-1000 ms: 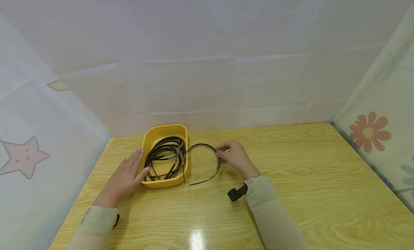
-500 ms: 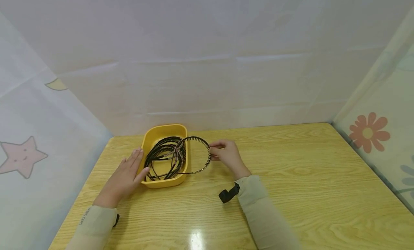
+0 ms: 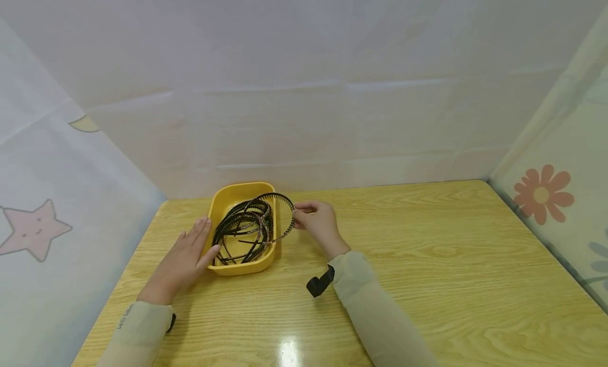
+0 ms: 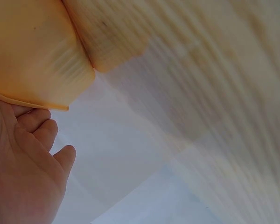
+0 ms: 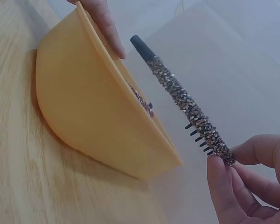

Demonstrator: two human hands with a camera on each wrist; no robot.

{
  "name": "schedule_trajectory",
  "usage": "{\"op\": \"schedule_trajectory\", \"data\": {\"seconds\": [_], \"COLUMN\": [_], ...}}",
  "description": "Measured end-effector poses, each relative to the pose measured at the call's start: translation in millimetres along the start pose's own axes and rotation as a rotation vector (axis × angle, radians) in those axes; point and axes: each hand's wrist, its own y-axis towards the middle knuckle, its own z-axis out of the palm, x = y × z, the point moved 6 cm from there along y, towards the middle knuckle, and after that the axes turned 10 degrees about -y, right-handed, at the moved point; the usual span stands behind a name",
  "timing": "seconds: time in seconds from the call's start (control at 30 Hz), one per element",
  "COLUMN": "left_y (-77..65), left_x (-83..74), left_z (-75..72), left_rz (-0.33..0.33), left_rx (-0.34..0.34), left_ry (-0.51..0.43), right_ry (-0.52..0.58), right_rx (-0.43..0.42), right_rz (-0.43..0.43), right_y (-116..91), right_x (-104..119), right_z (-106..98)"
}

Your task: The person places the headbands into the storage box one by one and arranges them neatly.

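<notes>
A yellow plastic basket (image 3: 241, 271) holds several black toothed headbands (image 3: 227, 223), tangled together, some with glittery parts. My right hand (image 3: 323, 224) pinches another headband (image 5: 179, 95) between thumb and fingers at its right side. Black comb teeth line its inner edge, and glitter covers its outside in the right wrist view. That headband hangs over the basket's right rim, its free ends above the pile. My left hand (image 3: 182, 256) rests against the basket's left side with fingers extended, the thumb at the front left rim.
The basket stands on a wood-grain table (image 3: 427, 272), near its back left part. Pale curtains (image 3: 304, 92) enclose the table at the back and both sides. A black strap device (image 3: 320, 282) sits at the right wrist.
My right hand has moved left with the headband, carrying it from beside the basket to above its right rim. The left hand has stayed on the basket.
</notes>
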Motion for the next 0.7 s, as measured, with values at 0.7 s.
{"op": "schedule_trajectory", "data": {"seconds": [0.7], "left_y": [1.1], "left_x": [-1.3], "left_z": [1.0], "left_rz": [-0.002], "left_rx": [0.002], "left_ry": [-0.002], "right_ry": [-0.141], "right_rx": [0.004], "right_rz": [-0.060], "right_y": [8.5], "right_x": [8.9], "right_z": [51.6]}}
